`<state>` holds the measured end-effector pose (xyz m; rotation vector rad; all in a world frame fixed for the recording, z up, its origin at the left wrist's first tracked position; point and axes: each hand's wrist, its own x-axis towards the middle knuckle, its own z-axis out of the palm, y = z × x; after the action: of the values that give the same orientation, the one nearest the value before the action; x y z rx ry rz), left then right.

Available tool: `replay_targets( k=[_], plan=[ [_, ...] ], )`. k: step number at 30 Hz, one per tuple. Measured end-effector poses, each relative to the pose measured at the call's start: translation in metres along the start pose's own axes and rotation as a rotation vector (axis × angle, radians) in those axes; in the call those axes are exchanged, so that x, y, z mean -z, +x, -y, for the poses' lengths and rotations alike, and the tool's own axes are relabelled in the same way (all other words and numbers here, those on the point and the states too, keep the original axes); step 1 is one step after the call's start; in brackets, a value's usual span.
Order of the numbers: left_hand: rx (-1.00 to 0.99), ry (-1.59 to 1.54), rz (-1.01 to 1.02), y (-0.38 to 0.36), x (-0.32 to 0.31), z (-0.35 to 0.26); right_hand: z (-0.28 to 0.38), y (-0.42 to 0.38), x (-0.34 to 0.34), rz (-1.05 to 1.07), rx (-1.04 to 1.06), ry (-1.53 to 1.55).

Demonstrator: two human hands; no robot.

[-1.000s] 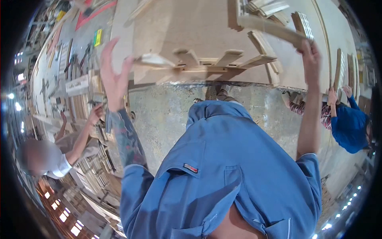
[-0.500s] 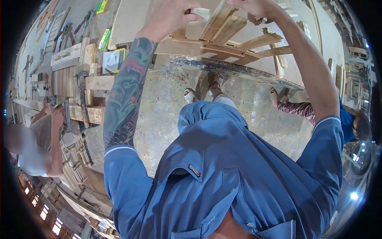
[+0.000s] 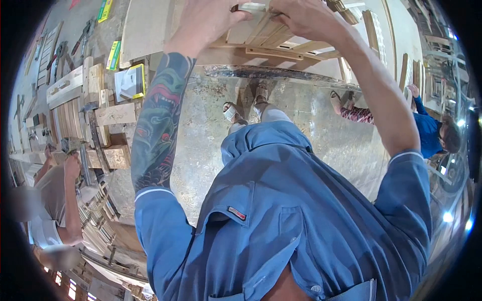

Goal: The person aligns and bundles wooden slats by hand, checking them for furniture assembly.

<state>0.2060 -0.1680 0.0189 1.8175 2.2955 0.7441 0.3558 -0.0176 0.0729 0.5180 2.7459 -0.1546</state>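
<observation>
Lying between the curled hands [image 3: 205,24] [image 3: 312,21] — exact grip unclear — is a wooden piece [image 3: 252,7].

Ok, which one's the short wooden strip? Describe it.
Find the pale worktable beyond the wearer's feet. Near its close edge, below the right hand, is the short wooden strip. It runs along that edge; the slats behind it point away.

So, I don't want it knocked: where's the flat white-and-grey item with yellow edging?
The flat white-and-grey item is at left in the head view, between the pale wooden blocks and tattooed left forearm.
</observation>
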Motion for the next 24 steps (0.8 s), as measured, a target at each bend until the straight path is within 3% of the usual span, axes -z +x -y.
replay_targets(
  k=[2,4,5,7,8,9,11,12,13,14,16,18,21,24],
  plan=[
    [0.035,0.017,0.032,0.004,0.004,-0.003,-0.008,0.011,-0.016,-0.036,0.004,-0.054],
    [0.052,0.034,0.075,-0.002,0.003,-0.007,-0.028,0.023,-0.036,-0.122,0.329,0.031],
    [-0.003,-0.005,0.026,-0.006,-0.005,0.003,-0.040,0.014,-0.032,-0.137,0.297,0.020],
    [-0.038,0.011,0.017,0.009,-0.003,0.001,-0.072,-0.016,-0.018,-0.680,0.423,0.221],
    [0.018,0.070,0.076,0.004,0.003,-0.006,-0.087,-0.045,0.017,-0.590,0.194,0.571],
    [0.069,-0.017,0.086,0.005,0.006,-0.011,-0.214,-0.076,-0.026,-0.599,0.167,0.561],
    [0.133,-0.129,0.119,0.001,0.011,-0.010,-0.354,-0.127,-0.113,-0.617,-0.421,0.536],
    [0.143,-0.146,0.128,0.011,0.008,-0.014,-0.305,-0.143,-0.162,-0.628,-0.708,0.521],
    [0.153,-0.109,0.135,0.010,0.010,-0.017,-0.341,-0.150,-0.239,-0.455,-0.766,0.808],
    [0.167,-0.070,0.129,0.012,0.012,-0.022,-0.315,-0.156,-0.242,-0.287,-0.811,0.514],
    [0.202,-0.062,0.144,0.010,0.011,-0.015,-0.328,-0.139,-0.326,-0.605,-0.777,0.463],
    [0.238,-0.043,0.172,0.008,0.013,-0.020,-0.322,-0.121,-0.335,-0.588,-0.834,0.462],
    [0.445,-0.117,0.239,0.009,0.019,-0.030,-0.318,-0.116,-0.315,-0.552,-0.869,0.564],
    [0.373,-0.029,0.197,0.013,0.019,-0.038,-0.331,-0.118,-0.317,-0.537,-0.832,0.769]
  ],
)
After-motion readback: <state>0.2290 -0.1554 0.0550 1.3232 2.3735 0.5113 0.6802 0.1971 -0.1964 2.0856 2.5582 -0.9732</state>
